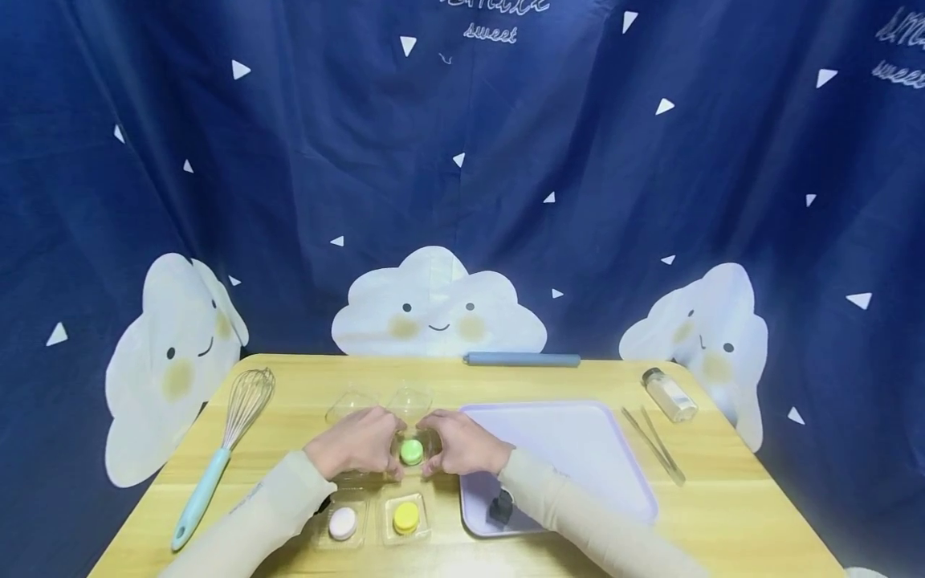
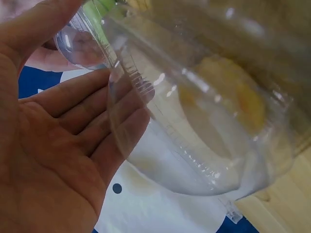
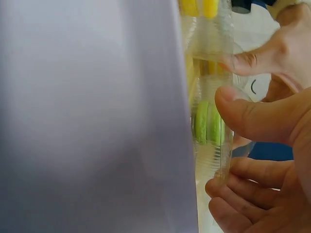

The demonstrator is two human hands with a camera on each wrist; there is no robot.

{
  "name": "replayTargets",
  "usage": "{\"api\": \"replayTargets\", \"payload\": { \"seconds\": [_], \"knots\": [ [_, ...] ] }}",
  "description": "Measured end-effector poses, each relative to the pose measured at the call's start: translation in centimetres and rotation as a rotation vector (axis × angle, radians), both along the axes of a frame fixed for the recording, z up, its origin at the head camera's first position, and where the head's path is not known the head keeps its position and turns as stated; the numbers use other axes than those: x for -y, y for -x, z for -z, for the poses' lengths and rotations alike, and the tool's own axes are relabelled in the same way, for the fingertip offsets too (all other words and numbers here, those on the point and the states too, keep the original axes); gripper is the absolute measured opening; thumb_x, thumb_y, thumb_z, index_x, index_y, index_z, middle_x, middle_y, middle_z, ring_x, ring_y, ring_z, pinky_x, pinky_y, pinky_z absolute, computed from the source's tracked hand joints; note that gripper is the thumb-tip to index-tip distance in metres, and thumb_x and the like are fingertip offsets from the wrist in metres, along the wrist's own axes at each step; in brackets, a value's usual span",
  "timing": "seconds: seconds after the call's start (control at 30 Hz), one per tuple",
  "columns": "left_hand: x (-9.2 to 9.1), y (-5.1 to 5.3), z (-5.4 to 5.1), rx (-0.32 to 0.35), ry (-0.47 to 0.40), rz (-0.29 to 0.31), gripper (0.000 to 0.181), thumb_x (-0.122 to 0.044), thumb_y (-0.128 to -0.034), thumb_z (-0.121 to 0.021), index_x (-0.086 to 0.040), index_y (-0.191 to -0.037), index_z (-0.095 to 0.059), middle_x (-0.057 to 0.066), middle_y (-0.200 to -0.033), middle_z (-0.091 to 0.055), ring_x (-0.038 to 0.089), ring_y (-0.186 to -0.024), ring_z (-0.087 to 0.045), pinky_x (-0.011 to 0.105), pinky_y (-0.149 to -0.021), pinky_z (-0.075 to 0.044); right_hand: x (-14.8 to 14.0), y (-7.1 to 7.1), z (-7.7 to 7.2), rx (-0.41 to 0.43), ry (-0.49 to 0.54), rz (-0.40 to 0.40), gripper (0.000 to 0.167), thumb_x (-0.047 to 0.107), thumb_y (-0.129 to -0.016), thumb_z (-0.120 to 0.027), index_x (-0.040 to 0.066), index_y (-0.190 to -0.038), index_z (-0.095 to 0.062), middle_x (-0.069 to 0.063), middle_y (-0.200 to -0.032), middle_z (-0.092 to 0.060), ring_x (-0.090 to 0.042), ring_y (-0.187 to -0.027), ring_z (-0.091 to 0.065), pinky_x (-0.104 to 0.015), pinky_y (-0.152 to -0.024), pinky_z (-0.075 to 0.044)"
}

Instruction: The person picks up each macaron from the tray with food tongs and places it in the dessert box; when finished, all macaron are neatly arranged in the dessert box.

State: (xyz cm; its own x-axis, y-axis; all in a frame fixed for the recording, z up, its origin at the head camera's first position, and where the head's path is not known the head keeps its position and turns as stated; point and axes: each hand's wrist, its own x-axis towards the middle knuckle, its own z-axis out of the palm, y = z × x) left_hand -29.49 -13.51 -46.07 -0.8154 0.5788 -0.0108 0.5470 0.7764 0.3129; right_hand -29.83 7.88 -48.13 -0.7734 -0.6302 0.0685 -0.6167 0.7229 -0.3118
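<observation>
A light green macaron (image 1: 411, 452) sits in a clear plastic box (image 3: 223, 162) between my two hands. My left hand (image 1: 364, 444) holds the box's left side. My right hand (image 1: 466, 444) grips its right side, thumb on one edge and fingertips on another. In the left wrist view a clear lid (image 2: 175, 155) crosses in front of my left fingers, and a yellow-orange round thing (image 2: 228, 92) shows blurred through it. Nearer me, a pale pink macaron (image 1: 343, 523) and a yellow macaron (image 1: 406, 518) sit in clear boxes.
A lilac tray (image 1: 564, 449) lies under my right forearm. A whisk (image 1: 217, 474) is at the left; tweezers (image 1: 656, 445) and a jar with a dark lid (image 1: 670, 395) are at the right. A blue-grey rod (image 1: 522, 360) lies along the back edge.
</observation>
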Motion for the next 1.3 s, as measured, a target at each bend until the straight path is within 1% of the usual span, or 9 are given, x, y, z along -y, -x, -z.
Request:
{"api": "replayTargets", "payload": {
  "seconds": [0.17,0.27,0.4,0.5,0.63,0.73,0.87,1.1,1.3],
  "knots": [
    [0.4,-0.1,0.3,-0.005,-0.007,-0.004,0.066,-0.039,-0.0643,-0.093,-0.003,-0.116,-0.074,-0.006,-0.077,-0.069,0.004,-0.056,-0.051,0.027,-0.065,-0.052,0.3,0.1,0.0,0.008,-0.019,-0.011,0.069,0.033,-0.073,-0.09,0.011,-0.132,-0.064,-0.001,-0.132,-0.068,-0.018,-0.121,-0.066,-0.029,-0.106,-0.053],
    [0.6,-0.2,0.6,-0.044,-0.01,0.014,0.062,-0.039,-0.0638,-0.093,-0.004,-0.112,-0.076,-0.004,-0.08,-0.072,0.002,-0.056,-0.051,0.028,-0.067,-0.055,0.5,-0.1,0.0,0.013,-0.03,-0.007,0.069,0.033,-0.073,-0.09,0.012,-0.133,-0.063,0.0,-0.133,-0.068,-0.017,-0.12,-0.066,-0.029,-0.106,-0.053],
    [0.5,-0.2,0.7,-0.076,-0.007,0.037,0.046,-0.038,-0.0637,-0.093,-0.009,-0.096,-0.075,-0.01,-0.066,-0.062,0.002,-0.052,-0.046,0.024,-0.055,-0.049,0.4,-0.1,0.0,0.012,-0.033,-0.006,0.069,0.035,-0.073,-0.089,0.013,-0.133,-0.063,0.0,-0.133,-0.068,-0.016,-0.121,-0.065,-0.028,-0.107,-0.052],
    [0.3,-0.2,0.5,-0.064,-0.012,0.043,0.042,-0.036,-0.0637,-0.093,-0.011,-0.092,-0.074,-0.012,-0.06,-0.052,0.003,-0.05,-0.043,0.022,-0.049,-0.041,0.2,-0.1,0.0,0.014,-0.026,-0.006,0.069,0.036,-0.073,-0.089,0.012,-0.133,-0.063,-0.001,-0.134,-0.067,-0.018,-0.122,-0.065,-0.029,-0.107,-0.052],
    [0.2,-0.1,0.4,-0.026,-0.009,0.028,0.053,-0.035,-0.0638,-0.093,-0.007,-0.104,-0.075,-0.009,-0.073,-0.063,0.004,-0.058,-0.05,0.023,-0.057,-0.047,0.1,-0.2,0.1,0.021,-0.025,0.003,0.071,0.035,-0.074,-0.089,0.011,-0.136,-0.062,-0.004,-0.137,-0.066,-0.02,-0.123,-0.065,-0.031,-0.107,-0.053],
    [0.0,0.0,0.1,-0.004,0.006,0.005,0.063,-0.036,-0.0634,-0.093,-0.006,-0.114,-0.073,-0.001,-0.096,-0.074,0.007,-0.071,-0.059,0.029,-0.07,-0.055,0.0,-0.2,-0.2,0.022,-0.027,0.005,0.071,0.035,-0.076,-0.087,0.01,-0.137,-0.061,-0.006,-0.139,-0.064,-0.022,-0.125,-0.064,-0.033,-0.109,-0.052],
    [0.0,0.0,-0.1,0.009,0.019,-0.011,0.07,-0.037,-0.0636,-0.094,-0.006,-0.122,-0.07,0.007,-0.118,-0.074,0.014,-0.09,-0.066,0.038,-0.086,-0.059,0.0,-0.3,-0.5,0.022,-0.027,0.008,0.07,0.036,-0.078,-0.086,0.009,-0.138,-0.06,-0.007,-0.142,-0.062,-0.024,-0.129,-0.062,-0.035,-0.111,-0.051],
    [-0.1,0.0,-0.4,0.005,0.029,-0.001,0.072,-0.036,-0.0653,-0.094,-0.003,-0.124,-0.068,0.01,-0.122,-0.072,0.021,-0.098,-0.069,0.042,-0.089,-0.06,-0.2,-0.3,-0.6,0.021,-0.025,0.021,0.07,0.039,-0.08,-0.084,0.011,-0.138,-0.059,-0.006,-0.144,-0.06,-0.024,-0.132,-0.059,-0.037,-0.113,-0.049],
    [0.0,-0.3,-0.3,0.015,0.033,-0.007,0.077,-0.038,-0.0653,-0.093,-0.003,-0.129,-0.066,0.012,-0.127,-0.071,0.028,-0.108,-0.07,0.046,-0.097,-0.058,-0.2,-0.4,-0.4,0.019,-0.013,0.001,0.07,0.038,-0.079,-0.085,0.009,-0.137,-0.059,-0.007,-0.142,-0.061,-0.025,-0.13,-0.06,-0.037,-0.11,-0.051]
  ]
}}
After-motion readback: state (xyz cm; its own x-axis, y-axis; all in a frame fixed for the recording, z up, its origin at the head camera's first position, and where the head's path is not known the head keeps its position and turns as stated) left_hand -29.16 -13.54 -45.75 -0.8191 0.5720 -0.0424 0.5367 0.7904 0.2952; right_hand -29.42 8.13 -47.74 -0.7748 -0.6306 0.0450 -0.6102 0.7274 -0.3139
